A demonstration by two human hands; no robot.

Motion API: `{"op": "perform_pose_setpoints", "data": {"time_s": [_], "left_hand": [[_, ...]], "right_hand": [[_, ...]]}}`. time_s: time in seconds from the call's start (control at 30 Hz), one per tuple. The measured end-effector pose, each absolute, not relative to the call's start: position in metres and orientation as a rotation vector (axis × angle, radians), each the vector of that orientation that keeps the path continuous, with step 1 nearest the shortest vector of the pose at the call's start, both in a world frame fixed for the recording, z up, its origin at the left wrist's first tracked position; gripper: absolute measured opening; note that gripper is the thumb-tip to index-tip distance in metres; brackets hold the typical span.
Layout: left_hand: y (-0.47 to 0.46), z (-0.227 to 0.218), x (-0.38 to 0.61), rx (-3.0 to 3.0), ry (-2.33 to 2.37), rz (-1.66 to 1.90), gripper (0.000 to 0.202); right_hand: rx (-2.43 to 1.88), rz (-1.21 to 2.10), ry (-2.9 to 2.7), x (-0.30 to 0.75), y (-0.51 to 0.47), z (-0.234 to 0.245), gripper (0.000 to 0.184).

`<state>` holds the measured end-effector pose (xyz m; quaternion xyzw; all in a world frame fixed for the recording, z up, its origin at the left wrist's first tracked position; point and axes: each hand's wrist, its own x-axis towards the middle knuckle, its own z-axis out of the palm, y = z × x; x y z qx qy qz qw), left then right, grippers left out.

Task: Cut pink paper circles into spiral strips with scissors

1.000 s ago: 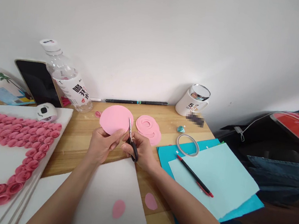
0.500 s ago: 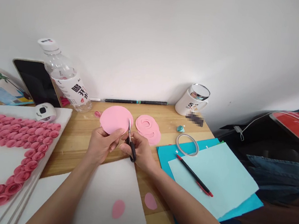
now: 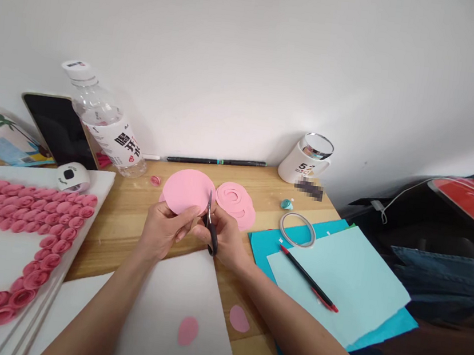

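Note:
A round pink paper disc point(image 3: 187, 190) is pinched at its lower edge by my left hand point(image 3: 165, 229). My right hand point(image 3: 227, 239) grips a pair of black-handled scissors point(image 3: 211, 235), its blades pointing up at the disc's right edge. Right behind them lie pink paper spirals point(image 3: 234, 200), stacked on the wooden table. A pale pink oval of paper point(image 3: 187, 331) rests on the white board point(image 3: 163, 289) below my hands, and another pink piece point(image 3: 239, 318) lies on the wood to its right.
At left, rolled pink paper roses point(image 3: 49, 261) cover part of a white panel. A water bottle point(image 3: 113, 128), phone point(image 3: 59, 130) and white tape dispenser point(image 3: 71, 177) stand behind it. A lidded mug point(image 3: 303, 160), tape ring point(image 3: 282, 229), pen point(image 3: 308, 278) and blue paper sheets point(image 3: 349, 278) are at right.
The disc and the scissors have shifted slightly to the right, and the disc is turned a little. Both hands keep their grip.

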<state>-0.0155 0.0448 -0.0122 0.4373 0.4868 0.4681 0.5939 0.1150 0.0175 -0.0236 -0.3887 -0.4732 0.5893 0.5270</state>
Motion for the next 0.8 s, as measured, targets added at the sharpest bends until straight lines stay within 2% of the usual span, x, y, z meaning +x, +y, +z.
{"op": "perform_pose_setpoints", "data": {"time_s": [0.3,0.53,0.8], "left_hand": [[0.0436,-0.0084,-0.0155,0.993,1.1,1.099,0.019],[0.0442,-0.0063,-0.0148,0.977,1.098,1.115,0.028],[0.0435,-0.0062,-0.0153,0.972,1.109,1.136,0.028]], "right_hand": [[-0.939,1.427,-1.123,0.1155,0.0171,-0.0254,0.04],[-0.974,1.463,-1.094,0.1168,0.0167,-0.0244,0.041],[-0.995,1.46,-1.079,0.1161,0.0158,-0.0291,0.04]]}}
